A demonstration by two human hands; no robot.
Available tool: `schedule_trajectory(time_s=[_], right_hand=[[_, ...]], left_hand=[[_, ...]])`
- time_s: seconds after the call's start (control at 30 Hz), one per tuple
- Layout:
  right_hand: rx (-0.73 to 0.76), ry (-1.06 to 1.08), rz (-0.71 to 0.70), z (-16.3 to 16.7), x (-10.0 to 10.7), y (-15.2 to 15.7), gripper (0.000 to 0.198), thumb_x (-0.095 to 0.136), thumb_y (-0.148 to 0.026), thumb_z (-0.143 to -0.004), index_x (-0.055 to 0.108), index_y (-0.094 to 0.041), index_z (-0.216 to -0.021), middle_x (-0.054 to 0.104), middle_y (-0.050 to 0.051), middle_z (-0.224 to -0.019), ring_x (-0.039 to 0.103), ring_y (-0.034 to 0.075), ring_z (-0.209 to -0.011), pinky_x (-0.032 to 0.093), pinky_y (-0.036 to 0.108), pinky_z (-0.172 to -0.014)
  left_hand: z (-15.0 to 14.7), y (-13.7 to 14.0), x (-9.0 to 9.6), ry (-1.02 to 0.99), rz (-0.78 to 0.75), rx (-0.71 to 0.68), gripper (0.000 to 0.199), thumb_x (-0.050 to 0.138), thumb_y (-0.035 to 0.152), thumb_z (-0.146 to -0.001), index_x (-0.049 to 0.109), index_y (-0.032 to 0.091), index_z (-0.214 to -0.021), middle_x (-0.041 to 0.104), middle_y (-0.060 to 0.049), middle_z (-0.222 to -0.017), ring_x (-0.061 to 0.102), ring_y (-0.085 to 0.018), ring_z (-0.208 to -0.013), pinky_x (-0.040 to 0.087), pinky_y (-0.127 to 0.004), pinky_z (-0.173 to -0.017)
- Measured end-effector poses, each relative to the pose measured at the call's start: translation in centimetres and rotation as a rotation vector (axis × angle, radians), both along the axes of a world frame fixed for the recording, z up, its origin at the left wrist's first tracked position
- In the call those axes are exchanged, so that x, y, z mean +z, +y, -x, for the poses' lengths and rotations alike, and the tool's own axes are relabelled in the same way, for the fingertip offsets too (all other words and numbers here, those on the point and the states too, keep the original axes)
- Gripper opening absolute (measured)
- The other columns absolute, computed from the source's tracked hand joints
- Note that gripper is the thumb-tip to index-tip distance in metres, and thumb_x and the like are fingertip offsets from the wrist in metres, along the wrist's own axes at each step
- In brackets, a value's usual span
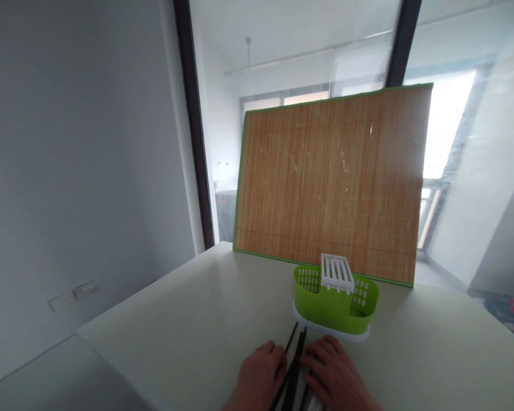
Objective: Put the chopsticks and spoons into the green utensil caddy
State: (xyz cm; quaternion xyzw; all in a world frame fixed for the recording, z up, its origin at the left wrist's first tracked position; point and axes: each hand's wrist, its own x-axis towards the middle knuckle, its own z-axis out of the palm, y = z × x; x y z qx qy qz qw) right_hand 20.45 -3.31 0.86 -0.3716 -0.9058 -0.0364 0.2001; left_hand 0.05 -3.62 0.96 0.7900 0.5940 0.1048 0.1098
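My left hand [261,374] rests low on the white table, its fingers loosely bent beside a bundle of thin black sticks [294,374]. On the other side, my right hand [336,371] lies with its fingers a little apart, the fingertips close to or touching the sticks. Neither hand visibly grips anything. The sticks lie lengthwise between the hands, and their near ends run out of view, so their kind is unclear. Just beyond stands a green plastic basket [325,311] with slotted sides and a white base. A white slatted rack [336,272] sits across its middle.
A large bamboo-slat board [329,177] with green edging stands upright behind the basket. The white table [188,325] extends to both sides. A grey-white wall [89,142] with a socket plate [84,290] is on the left; glass panels with dark frames rise behind.
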Motion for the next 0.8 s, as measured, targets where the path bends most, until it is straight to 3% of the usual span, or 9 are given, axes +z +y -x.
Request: schedule_trajectory(time_s=[0.13, 0.3, 0.8], right_hand=[[0.002, 0.007, 0.017, -0.1, -0.1, 0.0, 0.02, 0.051, -0.034, -0.088, 0.059, -0.027, -0.105, 0.06, 0.002, -0.098, 0.051, 0.02, -0.091, 0.032, 0.038, -0.088], [0.006, 0.026, 0.017, -0.2, -0.1, 0.0, 0.019, 0.05, -0.033, -0.088, 0.06, -0.026, -0.103, 0.06, 0.003, -0.096, 0.051, 0.02, -0.091, 0.033, 0.038, -0.087], [0.008, 0.004, 0.028, -0.3, -0.5, 0.3, 0.019, 0.052, -0.031, -0.087, 0.059, -0.027, -0.105, 0.06, 0.002, -0.098, 0.051, 0.02, -0.092, 0.03, 0.039, -0.089]], left_hand=[[0.7, -0.1, -0.1, 0.011, -0.034, 0.037, 0.027, 0.039, 0.022, -0.084, 0.055, 0.026, -0.105, 0.057, -0.002, -0.102, 0.055, -0.016, -0.091, 0.039, -0.026, -0.077], [0.5, -0.3, -0.6, 0.008, -0.044, 0.03, 0.034, 0.051, 0.039, -0.078, 0.054, 0.026, -0.109, 0.057, -0.003, -0.106, 0.053, -0.021, -0.096, 0.041, -0.03, -0.079], [1.3, -0.5, -0.1, 0.069, -0.048, 0.005, 0.029, 0.045, 0.026, -0.078, 0.058, 0.025, -0.104, 0.057, -0.004, -0.103, 0.056, -0.02, -0.091, 0.043, -0.03, -0.079]])
